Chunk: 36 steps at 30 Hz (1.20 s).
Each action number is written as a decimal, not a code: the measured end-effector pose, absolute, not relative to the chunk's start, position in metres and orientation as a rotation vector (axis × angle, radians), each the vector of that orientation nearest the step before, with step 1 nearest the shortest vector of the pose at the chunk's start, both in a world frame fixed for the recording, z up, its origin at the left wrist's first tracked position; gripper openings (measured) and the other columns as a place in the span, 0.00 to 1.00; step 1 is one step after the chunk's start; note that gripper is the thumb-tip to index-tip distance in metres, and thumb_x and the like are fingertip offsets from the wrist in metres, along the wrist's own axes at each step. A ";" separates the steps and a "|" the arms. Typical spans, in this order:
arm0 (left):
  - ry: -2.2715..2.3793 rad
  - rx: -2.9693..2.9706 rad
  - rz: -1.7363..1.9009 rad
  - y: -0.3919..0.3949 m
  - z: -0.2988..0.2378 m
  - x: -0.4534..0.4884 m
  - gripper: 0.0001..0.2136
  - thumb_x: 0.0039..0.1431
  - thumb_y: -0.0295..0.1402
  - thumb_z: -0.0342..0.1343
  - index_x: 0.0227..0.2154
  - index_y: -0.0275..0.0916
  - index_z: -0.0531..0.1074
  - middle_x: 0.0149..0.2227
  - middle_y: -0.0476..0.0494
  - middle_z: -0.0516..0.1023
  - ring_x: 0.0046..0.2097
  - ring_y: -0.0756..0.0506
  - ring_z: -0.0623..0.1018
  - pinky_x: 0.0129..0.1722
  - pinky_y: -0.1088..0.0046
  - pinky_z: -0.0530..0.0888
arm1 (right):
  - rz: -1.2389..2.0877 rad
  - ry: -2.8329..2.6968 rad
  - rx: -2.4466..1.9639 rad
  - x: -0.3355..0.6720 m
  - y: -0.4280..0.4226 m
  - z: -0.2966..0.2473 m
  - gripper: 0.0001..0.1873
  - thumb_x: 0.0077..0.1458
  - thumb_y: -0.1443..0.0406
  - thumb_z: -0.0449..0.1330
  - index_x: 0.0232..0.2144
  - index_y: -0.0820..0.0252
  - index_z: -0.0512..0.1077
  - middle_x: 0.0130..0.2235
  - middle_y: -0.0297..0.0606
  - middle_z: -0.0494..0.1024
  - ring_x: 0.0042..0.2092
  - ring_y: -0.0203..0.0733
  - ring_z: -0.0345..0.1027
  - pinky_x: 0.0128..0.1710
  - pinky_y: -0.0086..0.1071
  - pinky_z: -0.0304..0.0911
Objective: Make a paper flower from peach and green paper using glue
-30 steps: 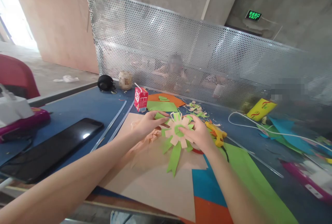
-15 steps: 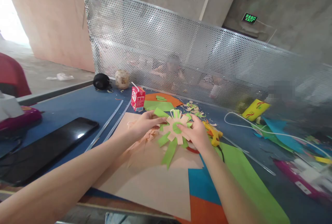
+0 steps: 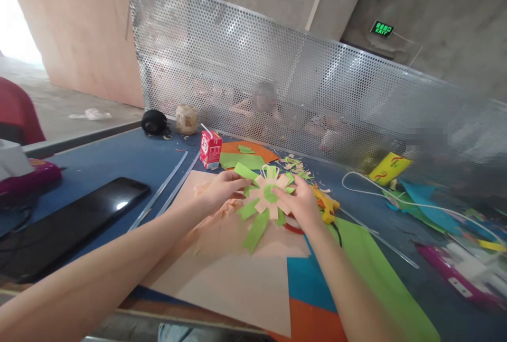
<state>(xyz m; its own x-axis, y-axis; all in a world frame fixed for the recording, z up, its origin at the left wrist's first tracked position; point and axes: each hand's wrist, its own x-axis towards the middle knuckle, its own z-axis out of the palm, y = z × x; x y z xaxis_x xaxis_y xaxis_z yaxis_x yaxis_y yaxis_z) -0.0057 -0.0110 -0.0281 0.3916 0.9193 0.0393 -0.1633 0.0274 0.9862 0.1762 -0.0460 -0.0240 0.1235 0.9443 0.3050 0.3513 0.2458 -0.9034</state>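
Observation:
A paper flower [image 3: 259, 205] with peach petals, green strips behind them and a round green centre is held up over the peach sheets. My right hand [image 3: 300, 200] grips it from the right, thumb lying on the green centre. At its left side my left hand [image 3: 222, 190] has its fingers closed at the upper left green strip [image 3: 244, 172]. Its fingertips are partly hidden by the flower's strips. Under and beside my left hand lie crumpled peach paper pieces [image 3: 216, 218]. A yellow glue gun [image 3: 327, 205] rests just right of my right hand.
Peach [image 3: 233, 289], blue [image 3: 311, 278] and green [image 3: 380, 273] sheets cover the near table. A red drink carton [image 3: 210, 149], glue sticks [image 3: 166, 186], a black phone [image 3: 87, 220] and paper scraps [image 3: 297, 166] lie around. A perforated metal screen [image 3: 237, 51] stands behind, with a person beyond it.
The flower has tilted slightly, its long lower green strip shifting up and left. Both hands keep nearly the same place and hold.

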 end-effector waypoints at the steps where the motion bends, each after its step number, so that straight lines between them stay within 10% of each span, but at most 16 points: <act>1: 0.774 1.257 0.985 -0.012 -0.028 -0.006 0.07 0.42 0.33 0.58 0.25 0.36 0.71 0.26 0.48 0.72 0.27 0.52 0.71 0.30 0.74 0.69 | 0.685 -1.429 -1.306 0.176 -0.046 -0.024 0.21 0.38 0.60 0.61 0.38 0.59 0.63 0.35 0.39 0.76 0.37 0.46 0.70 0.35 0.37 0.64; 36: 0.850 1.355 1.172 -0.023 -0.020 0.001 0.12 0.39 0.36 0.61 0.28 0.36 0.71 0.30 0.44 0.76 0.31 0.49 0.74 0.28 0.76 0.69 | 0.608 -1.452 -1.259 0.169 -0.053 -0.021 0.19 0.39 0.64 0.59 0.37 0.57 0.63 0.34 0.38 0.75 0.36 0.43 0.70 0.34 0.34 0.64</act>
